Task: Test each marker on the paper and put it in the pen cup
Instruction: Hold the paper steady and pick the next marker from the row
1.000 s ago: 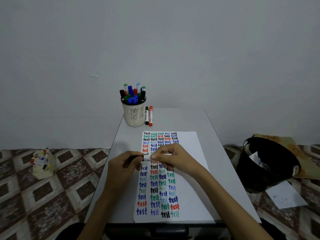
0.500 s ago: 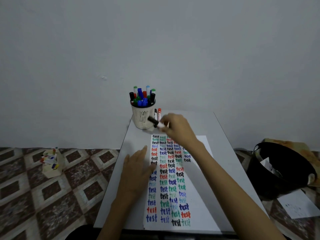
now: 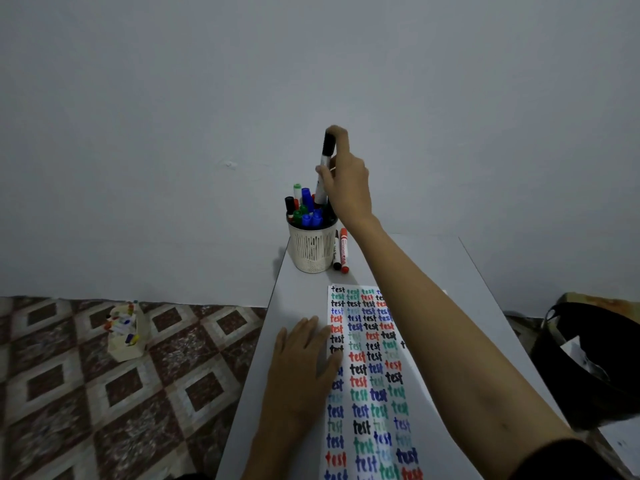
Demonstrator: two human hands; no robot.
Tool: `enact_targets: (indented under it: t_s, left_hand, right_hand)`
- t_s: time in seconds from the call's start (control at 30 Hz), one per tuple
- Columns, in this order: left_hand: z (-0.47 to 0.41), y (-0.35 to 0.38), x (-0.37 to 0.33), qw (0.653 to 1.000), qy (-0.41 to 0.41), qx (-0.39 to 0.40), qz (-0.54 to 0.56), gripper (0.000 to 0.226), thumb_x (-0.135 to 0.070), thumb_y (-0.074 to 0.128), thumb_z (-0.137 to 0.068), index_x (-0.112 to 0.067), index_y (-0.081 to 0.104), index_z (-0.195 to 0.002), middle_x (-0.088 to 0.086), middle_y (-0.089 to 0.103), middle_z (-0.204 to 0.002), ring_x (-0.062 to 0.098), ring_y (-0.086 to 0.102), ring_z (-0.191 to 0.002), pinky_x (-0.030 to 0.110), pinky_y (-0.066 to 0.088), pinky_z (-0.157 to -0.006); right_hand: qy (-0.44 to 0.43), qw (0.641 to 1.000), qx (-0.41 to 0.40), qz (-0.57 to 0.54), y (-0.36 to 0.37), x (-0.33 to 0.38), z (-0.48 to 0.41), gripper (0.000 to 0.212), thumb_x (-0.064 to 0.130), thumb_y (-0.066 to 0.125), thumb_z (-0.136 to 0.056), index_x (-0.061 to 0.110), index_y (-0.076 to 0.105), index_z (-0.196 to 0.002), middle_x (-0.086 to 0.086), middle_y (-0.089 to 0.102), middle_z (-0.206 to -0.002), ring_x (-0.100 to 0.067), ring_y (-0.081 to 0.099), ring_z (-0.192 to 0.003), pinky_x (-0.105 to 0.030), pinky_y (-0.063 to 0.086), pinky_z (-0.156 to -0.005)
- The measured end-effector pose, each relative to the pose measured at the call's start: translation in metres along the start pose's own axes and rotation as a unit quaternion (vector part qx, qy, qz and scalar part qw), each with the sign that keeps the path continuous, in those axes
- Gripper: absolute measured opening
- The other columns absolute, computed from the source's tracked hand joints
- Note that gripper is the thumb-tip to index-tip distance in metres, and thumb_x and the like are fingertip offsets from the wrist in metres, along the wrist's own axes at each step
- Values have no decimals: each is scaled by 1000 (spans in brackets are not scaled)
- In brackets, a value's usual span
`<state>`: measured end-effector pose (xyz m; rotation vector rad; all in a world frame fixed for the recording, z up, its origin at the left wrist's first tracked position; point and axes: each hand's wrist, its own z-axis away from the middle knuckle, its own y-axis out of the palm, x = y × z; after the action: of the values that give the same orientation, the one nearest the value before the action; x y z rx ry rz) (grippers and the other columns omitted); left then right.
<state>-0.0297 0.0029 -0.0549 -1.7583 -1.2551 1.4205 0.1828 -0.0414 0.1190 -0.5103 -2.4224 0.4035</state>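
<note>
One grey table [image 3: 304, 299] holds paper [image 3: 367, 410] above tiles [image 3: 69, 393].

place: plain home room | cues: patterned tile floor [image 3: 104, 393]; bare grey wall [image 3: 173, 98]; small table [image 3: 301, 299]; black bin [image 3: 568, 393]

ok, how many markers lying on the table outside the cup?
2. A black marker and a red marker lie side by side right of the pen cup. A third marker is held in the right hand above the cup. The arm could hide more.
</note>
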Motion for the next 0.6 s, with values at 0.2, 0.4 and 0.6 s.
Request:
enact_targets:
  t_s: [0.2,0.4,0.6]
  left_hand:
    - [0,-1,-2,1000,-1,0,0,73,-64,9,-81,-31,33,-141,-9,25,-152,4,12,-141,28,-7,-115]
    - [0,-1,-2,1000,-5,0,2,71,-64,10,-82,-32,33,-141,-10,25,-152,4,12,-141,29,-6,-116]
    - [0,-2,-3,1000,-4,-2,12,72,-64,11,-82,-31,34,-141,-9,27,-151,5,14,-140,30,-4,-117]
  right_hand:
    - [-23,992,59,106,11,-15,-1,36,6,54,-88,13,46,-123,-4,56,-67,-23,54,-60,-41,51,-57]
    - [-43,977,129,163,18,-29,9,32,13,55,-88,19,53,-120,-6,64,-85,-25,54,-85,-39,43,-78]
    - [-48,973,92,205,20,-26,6,24,22,55,-89,11,65,-108,-9,58,-106,-27,48,-103,-34,32,-81]
